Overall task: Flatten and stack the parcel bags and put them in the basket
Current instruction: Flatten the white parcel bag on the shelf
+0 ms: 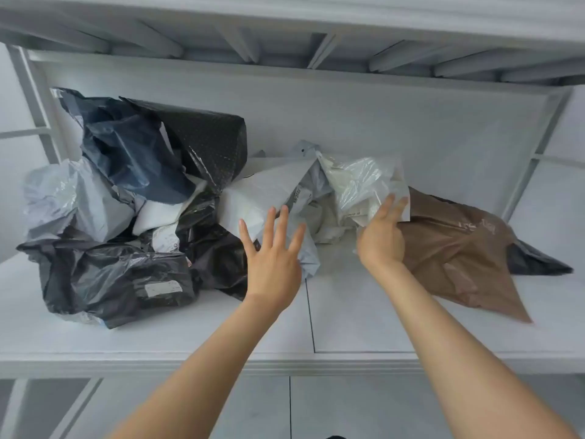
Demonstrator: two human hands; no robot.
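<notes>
"Many parcel bags [120, 274] are lying crumpled toward the shelf's [380, 324] back-left corner."
"The left hand [273, 258] is hovering spread over a white bag [253, 198]; the right hand [381, 239] is laying straight fingers on a clear bag [361, 182]. They're probably light, limp and slippery, so best pinching a flat edge."

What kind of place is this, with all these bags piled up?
Probably a storage or parcel-sorting room. A white metal shelf holds a heap of crumpled parcel bags, black, grey, clear and brown, and the ribbed underside of another shelf sits close above, like racking.
</notes>
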